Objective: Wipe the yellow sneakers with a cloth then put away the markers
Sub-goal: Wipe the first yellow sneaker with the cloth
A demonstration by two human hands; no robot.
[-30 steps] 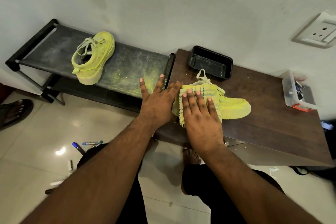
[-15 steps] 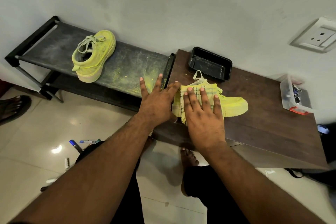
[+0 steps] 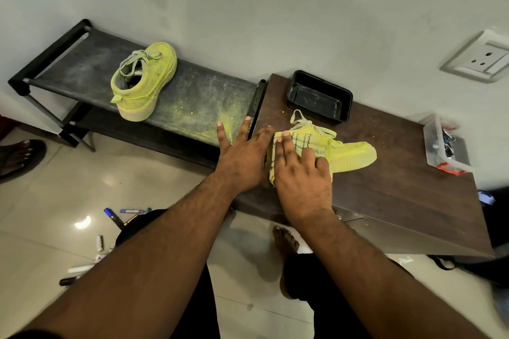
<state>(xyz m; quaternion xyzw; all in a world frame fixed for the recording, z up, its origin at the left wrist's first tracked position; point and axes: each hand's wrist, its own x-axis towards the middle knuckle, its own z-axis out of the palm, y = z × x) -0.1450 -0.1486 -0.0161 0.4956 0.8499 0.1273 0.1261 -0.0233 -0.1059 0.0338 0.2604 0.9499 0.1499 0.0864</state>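
Against a pale wall [image 3: 248, 8], a dark brown wooden bench [image 3: 399, 201], with a low black shoe rack [image 3: 192, 96] butted to its left end, the rack's top dusted with yellow powder. At the bench's back edge, near the wall, a black rectangular tray [image 3: 319, 96]. At the bench's right end, a clear plastic box [image 3: 443, 146] with an orange-red clip, small items inside too blurred to tell. High on the right wall, a white power socket [image 3: 479, 59]. Below, glossy cream floor tiles [image 3: 41, 215]. At far left, a foot in a dark sandal [image 3: 19, 157].
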